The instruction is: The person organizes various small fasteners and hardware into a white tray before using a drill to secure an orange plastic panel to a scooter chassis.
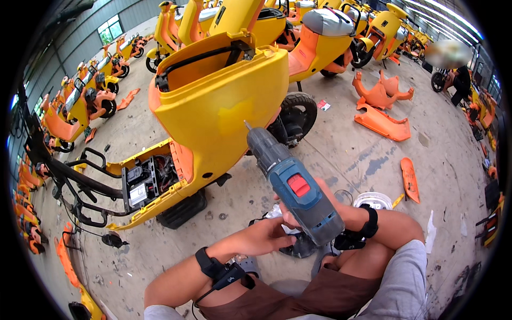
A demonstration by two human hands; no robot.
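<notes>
My right hand [335, 207] is wrapped round the handle of a blue and black cordless drill [305, 196] with a red switch on top. A thin bit juts from its chuck toward the yellow body panel [224, 114] of a partly stripped scooter; whether it touches cannot be told. My left hand [262, 236] is just left of the drill's rear, its fingers bent together over a dark thing and some white plastic. What it grips, if anything, is hidden. Left of the panel, an open floor compartment [152, 181] shows wiring and a metal box.
Orange shell parts [381, 125] lie on the concrete at the right, with a long orange piece [409, 180] nearer. A white tub [373, 200] stands beside my right wrist. Black frame tubes [80, 178] reach out at the left. Rows of scooters [325, 40] fill the back; a person [460, 80] crouches far right.
</notes>
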